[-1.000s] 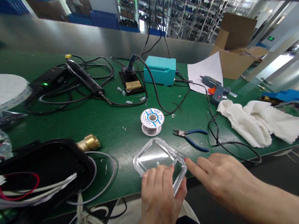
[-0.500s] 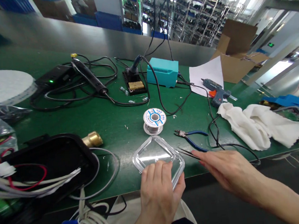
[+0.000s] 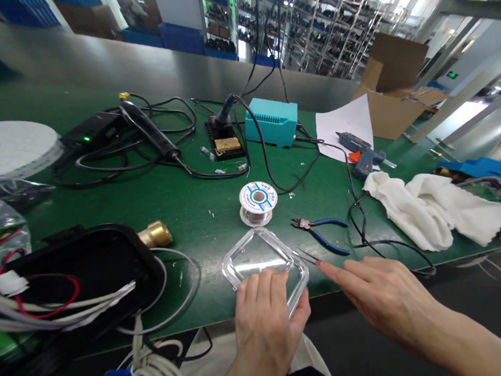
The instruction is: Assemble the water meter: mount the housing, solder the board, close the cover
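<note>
Near the table's front edge lies a clear plastic cover with rounded corners. My left hand grips its near side, fingers over the top and thumb along the right edge. A pair of thin tweezers is pinched in my right hand, their tips at the cover's right corner. The fingers hide the rest of the tweezers. Just behind the cover stands a spool of solder wire. Blue-handled side cutters lie to its right, jaws open.
Left sits a black housing with wires and a brass fitting. Behind are a black pen-shaped tool, a soldering iron stand and a teal station. At right are a glue gun and white cloth.
My right hand has shifted slightly left along the tweezers and its index finger now reaches nearer their tips. My left hand and the cover stay in place.
</note>
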Tool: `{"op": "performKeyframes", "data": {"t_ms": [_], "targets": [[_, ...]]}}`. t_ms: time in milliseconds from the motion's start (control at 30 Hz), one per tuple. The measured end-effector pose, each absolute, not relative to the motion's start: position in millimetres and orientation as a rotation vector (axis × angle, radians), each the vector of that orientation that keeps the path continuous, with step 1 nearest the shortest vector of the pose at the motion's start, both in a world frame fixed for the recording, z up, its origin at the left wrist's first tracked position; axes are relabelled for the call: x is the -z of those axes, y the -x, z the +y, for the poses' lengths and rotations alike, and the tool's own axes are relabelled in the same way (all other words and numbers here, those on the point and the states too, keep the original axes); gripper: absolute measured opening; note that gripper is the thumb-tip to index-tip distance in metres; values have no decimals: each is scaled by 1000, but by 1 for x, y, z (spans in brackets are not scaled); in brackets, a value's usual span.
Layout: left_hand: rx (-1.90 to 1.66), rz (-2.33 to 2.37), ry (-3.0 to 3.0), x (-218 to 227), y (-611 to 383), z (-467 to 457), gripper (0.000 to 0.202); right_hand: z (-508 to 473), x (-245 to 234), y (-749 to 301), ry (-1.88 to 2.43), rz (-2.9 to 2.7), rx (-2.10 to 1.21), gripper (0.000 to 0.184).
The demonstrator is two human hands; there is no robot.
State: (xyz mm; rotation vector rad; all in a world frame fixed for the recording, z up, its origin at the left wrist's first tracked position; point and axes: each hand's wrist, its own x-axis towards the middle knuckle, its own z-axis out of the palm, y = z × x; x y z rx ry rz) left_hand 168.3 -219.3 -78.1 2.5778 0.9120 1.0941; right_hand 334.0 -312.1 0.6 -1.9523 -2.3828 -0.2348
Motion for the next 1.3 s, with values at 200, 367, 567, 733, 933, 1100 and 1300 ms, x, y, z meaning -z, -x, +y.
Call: {"op": "performKeyframes", "data": {"t_ms": [200,367,567,733,933,1100,1300], "targets": [[-1080,910,-2575,79,-168,-219,14,-314,2,-318,2040,-2358,360,39],[-1065,893,-2583,78,-167,-220,14,-310,1,-294,2158,-2251,485,44],[-1087,900,-2606,79,-166,-218,13,-297,-5,-290,2172,-2317,438,46],[-1080,903,-2588,78,-167,-217,14,-288,-11,-320,2087,-2386,48,40],[-1117,914,-2573,79,-168,-217,12,-281,-10,-349,1887,-2131,-481,33],[-1091,916,-2579,79,-168,-217,14,-277,-10,-359,1852,-1963,-710,31],[-1079,924,-2576,79,-168,-218,14,-267,-13,-373,1820,-1891,-918,30]]}}
